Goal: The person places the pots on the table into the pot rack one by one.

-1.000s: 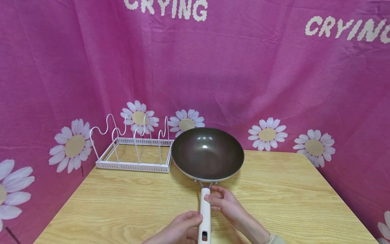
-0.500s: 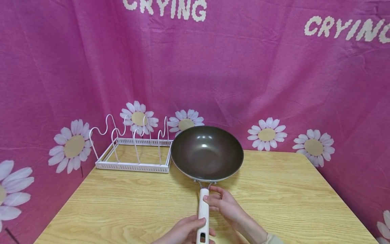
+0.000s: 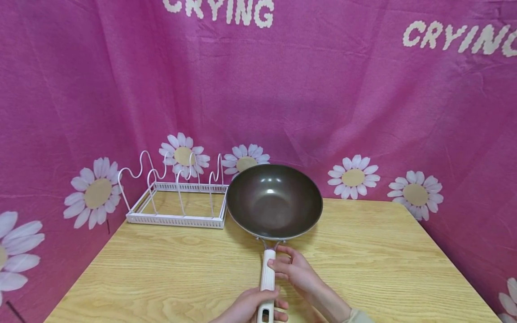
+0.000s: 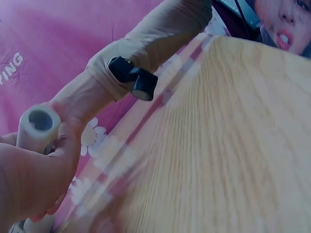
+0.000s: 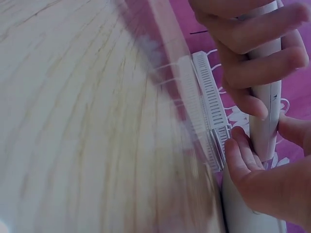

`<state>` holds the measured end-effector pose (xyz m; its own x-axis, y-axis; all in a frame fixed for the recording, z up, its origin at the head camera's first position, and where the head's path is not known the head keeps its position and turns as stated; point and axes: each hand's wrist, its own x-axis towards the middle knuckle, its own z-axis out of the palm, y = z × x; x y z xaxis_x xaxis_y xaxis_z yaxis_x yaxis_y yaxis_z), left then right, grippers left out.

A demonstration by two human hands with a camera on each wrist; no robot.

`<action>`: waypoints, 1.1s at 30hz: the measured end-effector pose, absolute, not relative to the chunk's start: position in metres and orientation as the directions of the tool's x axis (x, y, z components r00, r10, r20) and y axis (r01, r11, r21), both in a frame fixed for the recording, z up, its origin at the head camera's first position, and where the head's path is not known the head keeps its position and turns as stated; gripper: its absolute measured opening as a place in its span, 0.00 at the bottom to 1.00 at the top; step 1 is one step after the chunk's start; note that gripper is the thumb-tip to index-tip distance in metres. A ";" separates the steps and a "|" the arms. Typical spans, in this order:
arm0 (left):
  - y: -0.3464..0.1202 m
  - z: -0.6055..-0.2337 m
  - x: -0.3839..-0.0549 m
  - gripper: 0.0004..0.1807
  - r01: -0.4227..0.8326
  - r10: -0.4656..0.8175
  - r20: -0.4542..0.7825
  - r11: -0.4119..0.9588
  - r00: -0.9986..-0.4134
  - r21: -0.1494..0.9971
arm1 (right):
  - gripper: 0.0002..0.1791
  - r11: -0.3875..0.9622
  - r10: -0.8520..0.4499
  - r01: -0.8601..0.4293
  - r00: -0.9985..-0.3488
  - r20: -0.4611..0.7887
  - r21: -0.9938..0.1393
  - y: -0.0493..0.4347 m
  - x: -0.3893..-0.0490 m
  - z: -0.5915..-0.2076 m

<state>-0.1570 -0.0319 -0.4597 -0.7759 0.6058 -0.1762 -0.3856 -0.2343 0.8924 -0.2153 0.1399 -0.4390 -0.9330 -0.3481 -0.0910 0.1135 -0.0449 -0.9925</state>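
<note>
A wok (image 3: 274,202) with a dark inside and a pale outside faces me at the middle of the table, its far rim tilted up. Its cream handle (image 3: 268,271) points toward me. My left hand (image 3: 248,305) grips the handle near its end, thumb across the top and fingers curled beneath. Further up, close to the metal fork, my right hand (image 3: 296,271) holds the handle from the right, thumb on top. The right wrist view shows the left fingers (image 5: 262,73) wrapped round the handle. In the left wrist view the hollow handle end (image 4: 41,121) pokes out above the left hand.
Left of the wok stands a white wire pan rack (image 3: 177,220) with several upright loops, its corner close to the wok's rim. A wooden table (image 3: 383,269) lies beneath. Behind hangs a pink cloth (image 3: 303,98) with daisies.
My left hand has gone from touching the handle's side to wrapping round it. The handle has swung slightly left, and the wok's far rim has risen a little. The right hand keeps its hold.
</note>
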 end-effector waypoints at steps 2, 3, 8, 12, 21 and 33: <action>-0.029 -0.460 -0.157 0.10 -0.389 0.580 -0.197 -0.226 -0.790 0.893 | 0.40 -0.048 -0.349 0.114 -0.933 -0.090 -0.992 0.139 -0.216 -0.440; -0.029 -0.460 -0.157 0.09 -0.386 0.569 -0.200 -0.226 -0.797 0.894 | 0.40 -0.049 -0.349 0.116 -0.933 -0.092 -0.992 0.139 -0.216 -0.440; -0.024 -0.463 -0.157 0.05 -0.386 0.546 -0.196 -0.258 -0.814 0.885 | 0.41 -0.052 -0.341 0.123 -0.935 -0.098 -0.991 0.138 -0.216 -0.441; -0.018 -0.466 -0.156 0.05 -0.356 0.476 -0.199 -0.268 -0.857 0.895 | 0.41 -0.058 -0.338 0.129 -0.936 -0.102 -0.990 0.137 -0.215 -0.441; -0.012 -0.467 -0.152 0.06 -0.354 0.408 -0.225 -0.275 -0.885 0.894 | 0.42 -0.090 -0.324 0.157 -0.938 -0.120 -0.984 0.133 -0.217 -0.444; -0.009 -0.468 -0.153 0.08 -0.345 0.389 -0.222 -0.282 -0.894 0.895 | 0.35 -0.140 -0.328 0.223 -0.930 -0.167 -0.965 0.119 -0.223 -0.447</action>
